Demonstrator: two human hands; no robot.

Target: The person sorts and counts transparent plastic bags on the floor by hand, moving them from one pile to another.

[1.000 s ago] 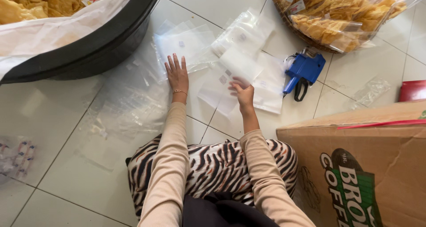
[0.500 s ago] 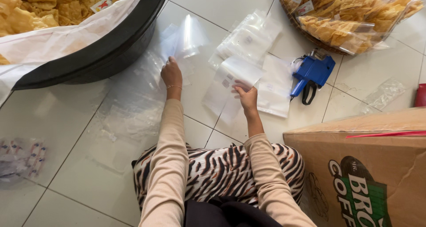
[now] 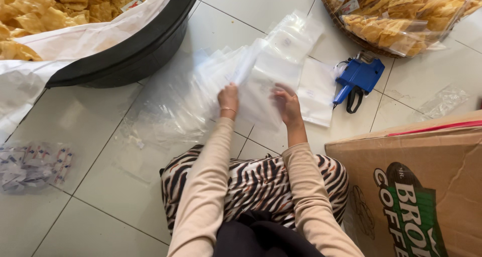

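I sit on a white tiled floor with my knees under a zebra-striped cloth (image 3: 251,186). My left hand (image 3: 228,98) pinches the edge of a clear plastic bag (image 3: 221,68) and lifts it off a loose pile of clear plastic bags (image 3: 291,41). My right hand (image 3: 287,104) grips the lower part of another clear bag (image 3: 268,83) beside it. Both bags are blurred. A blue price-label gun (image 3: 357,78) lies on the floor just right of the pile.
A black tub (image 3: 135,51) lined with white plastic holds yellow chips at upper left. A woven basket (image 3: 346,28) with bagged chips stands at upper right. A brown cardboard box (image 3: 422,186) is at my right. Small sachets in a clear bag (image 3: 32,166) lie left.
My left hand went from lying flat on the bags to closing on one and pulling it up toward me. My right hand has taken hold of a bag as well.
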